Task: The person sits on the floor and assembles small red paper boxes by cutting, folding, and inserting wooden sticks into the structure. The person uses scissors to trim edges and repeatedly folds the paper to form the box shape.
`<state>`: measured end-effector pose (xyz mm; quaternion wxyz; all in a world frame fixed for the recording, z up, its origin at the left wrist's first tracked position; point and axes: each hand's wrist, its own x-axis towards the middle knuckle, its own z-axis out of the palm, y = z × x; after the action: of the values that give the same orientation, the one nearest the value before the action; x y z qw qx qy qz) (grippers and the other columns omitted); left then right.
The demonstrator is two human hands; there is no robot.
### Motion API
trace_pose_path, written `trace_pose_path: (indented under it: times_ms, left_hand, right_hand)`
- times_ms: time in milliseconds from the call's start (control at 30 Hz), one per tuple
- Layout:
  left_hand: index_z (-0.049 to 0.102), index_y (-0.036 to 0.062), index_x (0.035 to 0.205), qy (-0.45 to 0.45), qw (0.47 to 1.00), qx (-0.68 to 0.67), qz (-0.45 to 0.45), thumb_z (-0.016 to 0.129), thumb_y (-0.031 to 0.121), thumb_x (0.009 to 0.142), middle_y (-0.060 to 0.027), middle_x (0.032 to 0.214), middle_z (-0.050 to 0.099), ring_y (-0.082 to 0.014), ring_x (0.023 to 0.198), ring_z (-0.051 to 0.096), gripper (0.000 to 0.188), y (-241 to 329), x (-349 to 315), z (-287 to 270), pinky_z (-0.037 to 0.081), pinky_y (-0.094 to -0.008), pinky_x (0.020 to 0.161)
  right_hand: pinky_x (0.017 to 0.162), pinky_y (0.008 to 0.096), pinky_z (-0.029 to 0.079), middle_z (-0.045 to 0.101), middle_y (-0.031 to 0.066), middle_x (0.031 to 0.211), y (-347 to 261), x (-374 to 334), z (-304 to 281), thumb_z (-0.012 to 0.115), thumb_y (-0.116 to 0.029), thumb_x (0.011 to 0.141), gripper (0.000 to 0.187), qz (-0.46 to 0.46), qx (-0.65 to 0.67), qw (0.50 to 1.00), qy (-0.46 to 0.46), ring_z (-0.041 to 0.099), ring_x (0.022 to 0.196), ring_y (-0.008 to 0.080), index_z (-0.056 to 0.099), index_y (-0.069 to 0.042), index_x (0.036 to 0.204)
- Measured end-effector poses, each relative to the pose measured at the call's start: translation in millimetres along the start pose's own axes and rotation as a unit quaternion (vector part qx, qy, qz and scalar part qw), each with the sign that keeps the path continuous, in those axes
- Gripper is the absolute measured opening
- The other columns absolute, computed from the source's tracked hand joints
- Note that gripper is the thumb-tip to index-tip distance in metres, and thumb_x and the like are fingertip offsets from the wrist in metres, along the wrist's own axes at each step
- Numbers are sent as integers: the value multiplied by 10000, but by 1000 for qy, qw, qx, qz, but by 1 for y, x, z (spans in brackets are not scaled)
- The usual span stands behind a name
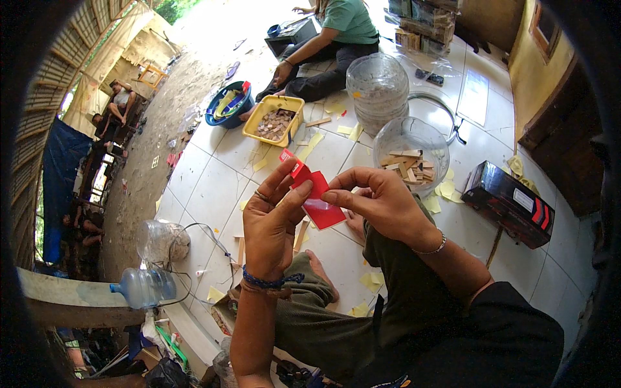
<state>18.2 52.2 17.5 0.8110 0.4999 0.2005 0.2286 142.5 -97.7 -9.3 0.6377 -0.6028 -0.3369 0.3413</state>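
Note:
In front of me, my left hand (275, 220) pinches a glossy red sheet (326, 212) between thumb and fingers. A smaller red strip (294, 165) with white marks shows at the fingertips of that hand; whether it joins the sheet I cannot tell. My right hand (391, 204) has thumb and forefinger closed at the sheet's right edge. Just beyond my right hand stands a clear round plastic tub (412, 152) with short wooden pieces (407, 167) in it.
A yellow basin (299, 107) of small brown pieces and a blue basin (242, 115) stand farther off, near a seated person in a green shirt (349, 29). A black box (509, 204) lies right, a water bottle (145, 289) left. Yellow paper scraps litter the tiles.

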Motion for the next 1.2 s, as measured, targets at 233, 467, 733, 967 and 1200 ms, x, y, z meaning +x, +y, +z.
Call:
trace_pose_path:
  times_ms: [233, 467, 733, 967, 1200]
  left_hand:
    - [559, -17, 1348, 2, 1000, -6, 1, 726, -25, 875, -164, 1199, 684, -219, 1040, 702, 501, -2, -1, -2, 609, -315, 847]
    - [556, -15, 1352, -7, 1000, -24, 12, 715, -29, 885, -165, 1197, 685, -221, 1054, 697, 493, -4, -3, 0, 608, -324, 857]
    - [558, -13, 1353, -16, 999, -37, 10, 701, -35, 894, -164, 1203, 683, -219, 1061, 694, 482, -3, -3, 0, 601, -321, 874]
    - [542, -9, 1374, -26, 999, -36, 10, 700, -30, 896, -161, 1229, 667, -205, 1067, 684, 503, -1, -3, 0, 598, -327, 889]
    - [528, 2, 1395, -31, 999, 2, 35, 700, -26, 902, -158, 1275, 641, -196, 1089, 671, 523, -1, -5, 5, 588, -322, 906]
  right_hand:
    - [754, 217, 540, 724, 77, 988, -2, 1, -1, 715, -171, 951, 258, -7, 17, 1000, -8, 670, 873, 79, 690, 42, 1093]
    - [750, 213, 538, 722, 78, 986, -3, 2, -1, 720, -180, 948, 281, 5, 26, 1000, -13, 671, 866, 83, 681, 51, 1103]
    - [758, 217, 542, 720, 81, 993, -1, 2, 0, 711, -181, 955, 273, -5, 31, 999, -17, 674, 873, 87, 676, 46, 1102]
    - [705, 222, 496, 692, 63, 992, 1, -1, -1, 788, -259, 890, 327, -23, 2, 1000, 7, 645, 868, 79, 685, -15, 1082]
    - [707, 256, 436, 648, 29, 995, 8, 3, -1, 794, -305, 874, 302, -72, -47, 996, -31, 577, 843, 90, 715, -63, 1037]
